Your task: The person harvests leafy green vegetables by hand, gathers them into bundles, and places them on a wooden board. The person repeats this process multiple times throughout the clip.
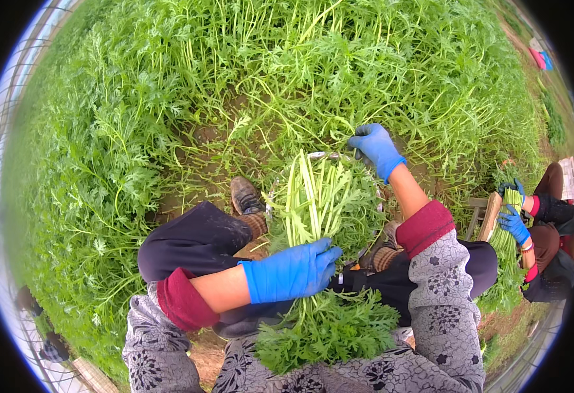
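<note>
My left hand (292, 271), in a blue glove, grips a bunch of leafy greens (311, 196) across its middle, above my lap. The pale cut stems point away from me, and the feathery leaves (326, 331) hang towards my body. Beyond it, between my feet, stands a round container (324, 155) heaped with loose green leaves (358, 206); only parts of its light rim show. My right hand (378, 150), gloved in blue too, is over the container's far right edge with fingers bent. Whether a thin stem is between those fingertips is unclear.
Dense, feathery-leaved plants (135, 113) rise ahead and to the left. Fallen stems litter the soil (208, 137). At right, a co-worker's gloved hands (513, 223) hold a large bunch of stems (510, 240) beside a wooden board (489, 216). Greenhouse framing (9, 118) curves along the left.
</note>
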Available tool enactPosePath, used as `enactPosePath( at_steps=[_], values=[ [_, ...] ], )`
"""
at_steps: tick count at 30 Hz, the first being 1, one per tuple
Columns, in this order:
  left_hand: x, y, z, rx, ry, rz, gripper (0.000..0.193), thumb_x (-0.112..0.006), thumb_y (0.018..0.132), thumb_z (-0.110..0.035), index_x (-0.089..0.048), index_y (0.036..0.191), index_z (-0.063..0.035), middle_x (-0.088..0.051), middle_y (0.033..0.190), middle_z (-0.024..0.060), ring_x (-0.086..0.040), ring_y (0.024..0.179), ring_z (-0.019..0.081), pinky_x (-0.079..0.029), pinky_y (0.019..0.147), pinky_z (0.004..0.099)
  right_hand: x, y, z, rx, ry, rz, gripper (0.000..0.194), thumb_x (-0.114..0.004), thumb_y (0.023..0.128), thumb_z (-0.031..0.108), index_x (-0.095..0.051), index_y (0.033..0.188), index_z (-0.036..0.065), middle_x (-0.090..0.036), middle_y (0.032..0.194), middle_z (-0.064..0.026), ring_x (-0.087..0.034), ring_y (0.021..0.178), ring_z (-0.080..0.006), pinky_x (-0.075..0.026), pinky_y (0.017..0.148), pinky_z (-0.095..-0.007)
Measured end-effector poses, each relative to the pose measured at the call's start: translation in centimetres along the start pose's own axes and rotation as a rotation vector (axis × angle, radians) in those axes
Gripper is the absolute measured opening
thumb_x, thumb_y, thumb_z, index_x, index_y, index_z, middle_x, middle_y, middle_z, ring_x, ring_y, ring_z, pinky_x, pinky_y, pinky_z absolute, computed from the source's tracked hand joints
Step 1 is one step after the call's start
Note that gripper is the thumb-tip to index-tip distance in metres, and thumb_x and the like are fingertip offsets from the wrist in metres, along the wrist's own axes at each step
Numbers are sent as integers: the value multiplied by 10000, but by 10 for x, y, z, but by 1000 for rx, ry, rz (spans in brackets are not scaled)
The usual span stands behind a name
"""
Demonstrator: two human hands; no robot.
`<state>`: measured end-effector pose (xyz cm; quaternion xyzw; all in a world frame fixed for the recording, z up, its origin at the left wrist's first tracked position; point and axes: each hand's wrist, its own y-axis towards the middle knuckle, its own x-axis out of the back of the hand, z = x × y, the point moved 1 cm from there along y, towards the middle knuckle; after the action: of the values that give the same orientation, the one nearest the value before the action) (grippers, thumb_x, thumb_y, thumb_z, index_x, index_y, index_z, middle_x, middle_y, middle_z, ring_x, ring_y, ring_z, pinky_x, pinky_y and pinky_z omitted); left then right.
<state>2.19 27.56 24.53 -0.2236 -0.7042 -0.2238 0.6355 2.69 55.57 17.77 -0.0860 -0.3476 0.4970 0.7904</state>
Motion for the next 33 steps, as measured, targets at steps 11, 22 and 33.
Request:
enactPosePath(
  at_steps=[11, 22, 33],
  values=[
    [2, 2, 5, 30, -43, -12, 132, -579, 741, -197, -669, 744, -99, -623, 890, 64, -548, 1085, 293, -424, 978, 414, -31, -62, 13, 812, -608, 361, 174, -611, 829, 254, -631, 853, 83, -631, 788, -148, -630, 746, -372, -508, 674, -473],
    [-7, 8, 1, 92, -9, -54, 160, -589, 711, -201, -645, 739, -54, -613, 833, 88, -559, 994, 258, -455, 867, 354, -36, -105, 87, 665, -844, 439, 356, -665, 792, 286, -641, 1084, 85, -628, 696, -192, -627, 670, -401, -497, 640, -496],
    [8, -5, 20, 141, -258, -218, 194, -597, 742, -234, -683, 892, -146, -639, 1054, 15, -550, 1053, 244, -463, 859, 353, -6, 1, 7, 419, -574, -99, 291, -649, 810, 200, -642, 1056, 44, -632, 728, -191, -638, 707, -345, -516, 693, -428]
  ],
)
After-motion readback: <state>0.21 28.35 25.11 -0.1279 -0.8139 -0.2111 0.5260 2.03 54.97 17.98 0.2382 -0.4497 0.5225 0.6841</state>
